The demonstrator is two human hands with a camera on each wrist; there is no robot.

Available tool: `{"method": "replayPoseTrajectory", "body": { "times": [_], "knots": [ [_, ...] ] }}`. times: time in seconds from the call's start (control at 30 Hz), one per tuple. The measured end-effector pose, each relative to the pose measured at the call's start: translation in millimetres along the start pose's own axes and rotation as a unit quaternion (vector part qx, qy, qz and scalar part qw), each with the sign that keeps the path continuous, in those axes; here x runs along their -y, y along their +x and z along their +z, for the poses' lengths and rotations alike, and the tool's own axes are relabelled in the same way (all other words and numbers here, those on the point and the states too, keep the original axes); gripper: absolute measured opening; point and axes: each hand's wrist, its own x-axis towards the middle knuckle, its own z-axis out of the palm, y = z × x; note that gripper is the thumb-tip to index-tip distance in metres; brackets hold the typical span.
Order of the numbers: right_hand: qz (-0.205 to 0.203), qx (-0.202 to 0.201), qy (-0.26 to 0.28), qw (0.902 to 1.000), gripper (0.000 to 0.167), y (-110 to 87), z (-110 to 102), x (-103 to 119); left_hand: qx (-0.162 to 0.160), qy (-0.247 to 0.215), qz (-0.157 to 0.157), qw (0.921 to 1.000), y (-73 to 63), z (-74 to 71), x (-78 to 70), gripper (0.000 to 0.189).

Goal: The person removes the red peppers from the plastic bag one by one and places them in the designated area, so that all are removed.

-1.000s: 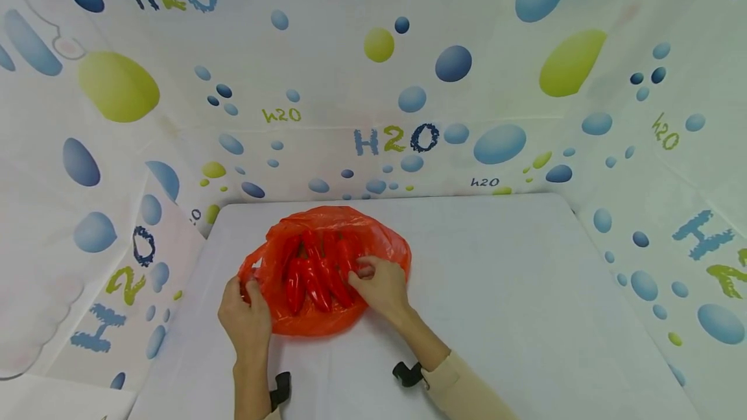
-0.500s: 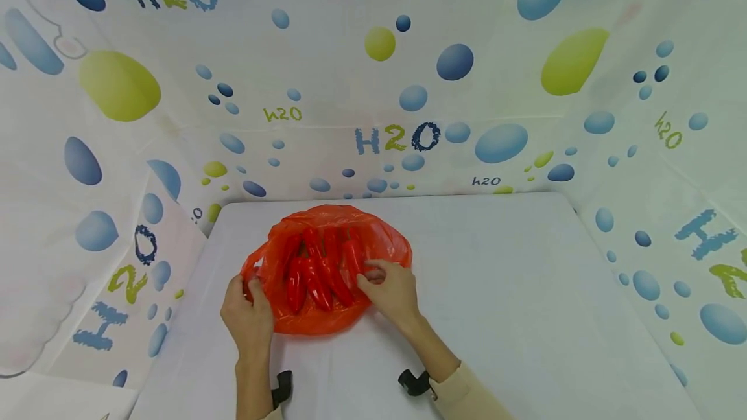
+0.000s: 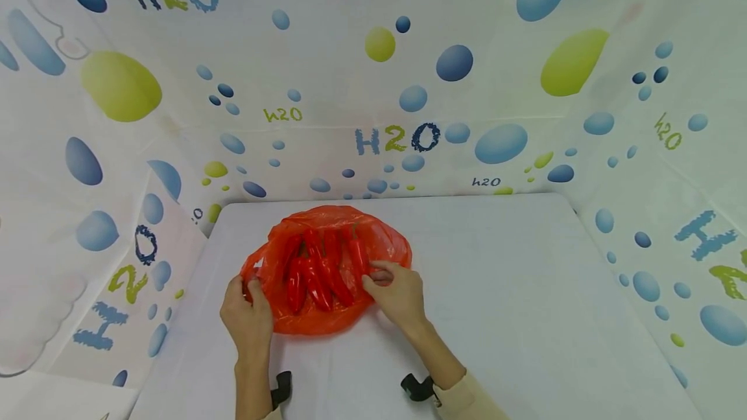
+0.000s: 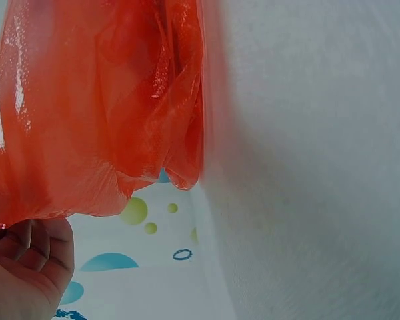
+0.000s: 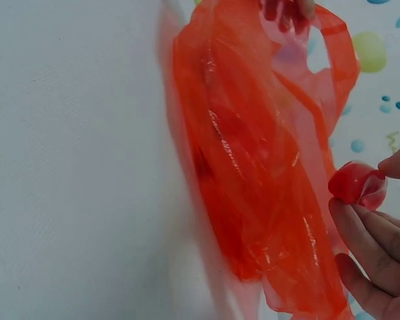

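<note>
Head view is evenly lit, of medium brightness; exact source of the light can't be told. Wall (image 3: 327, 63) looks a bit greyish toward the top. Shadows on table (image 3: 525, 290) are faint and soft, and peppers (image 3: 318, 285) carry small white glints. Printed spots (image 3: 574, 63) are stretched nr the edges, approx. as w/ a wide lens. The 2 wrist pics are dimmer, w/ bluish-grey cast and soft detail. In left wrist view, red bag (image 4: 67, 120) has glare at its L side and a blurry reddish shadow beside it; right wrist view shows thin shiny streaks on it.
</note>
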Motion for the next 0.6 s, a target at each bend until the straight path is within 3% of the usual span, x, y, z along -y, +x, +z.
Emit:
{"method": "replayPoseTrajectory", "body": {
  "times": [0.6],
  "knots": [
    [-0.022, -0.045, 0.021, 0.9985, 0.029, 2.6, -22.5, -4.0, 0.0, -0.01, 0.014, 0.9999, -1.1, 2.1, 2.4, 0.023]
  ]
}}
